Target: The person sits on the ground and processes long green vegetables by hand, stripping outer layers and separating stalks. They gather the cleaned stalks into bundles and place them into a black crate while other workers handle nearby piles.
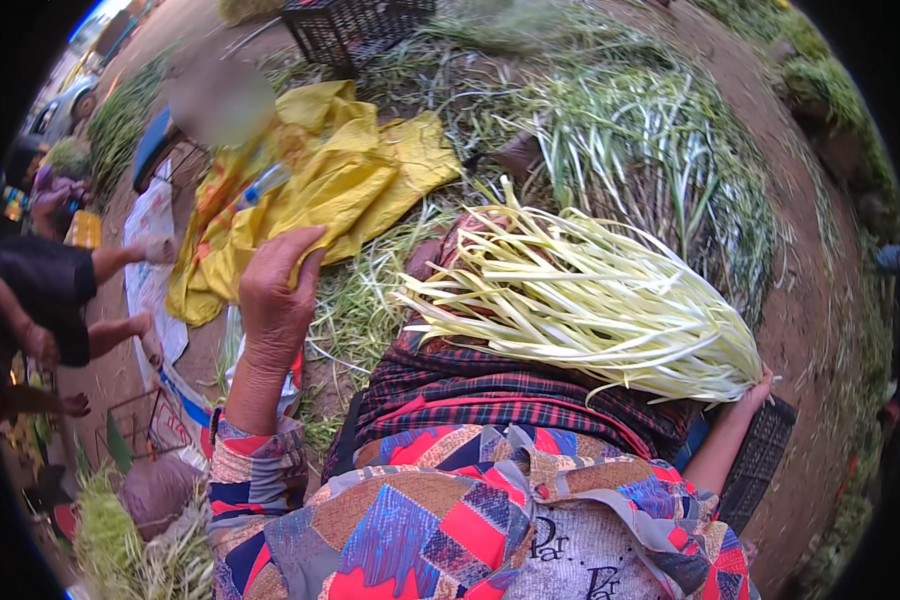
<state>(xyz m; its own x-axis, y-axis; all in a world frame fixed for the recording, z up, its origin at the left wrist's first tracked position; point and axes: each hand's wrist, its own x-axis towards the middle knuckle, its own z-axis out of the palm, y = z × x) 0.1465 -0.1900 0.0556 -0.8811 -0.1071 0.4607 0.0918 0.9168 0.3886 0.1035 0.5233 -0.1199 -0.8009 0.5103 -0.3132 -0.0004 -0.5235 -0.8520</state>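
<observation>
A thick bundle of pale yellow-white leafy stalks, like blanched chives (592,300), lies across my lap over the dark plaid cloth (495,390). On the right, my right hand (754,390) grips its gathered white end; most of the fingers are hidden beneath the stalks. My left hand (281,274) is raised at the left, thumb and forefinger close together. Whether something thin is pinched between them cannot be made out. Behind that hand, crumpled yellow woven plastic sheeting (360,176) is spread on the ground, with a clear plastic bottle (266,184) on it.
Green-and-white stalks (645,150) are heaped beyond my lap. A black plastic crate (352,30) stands at the top, another (761,457) beside my right arm. Loose leaves litter the ground. At the left are people with bare legs (116,262) and a purplish bundle (157,487).
</observation>
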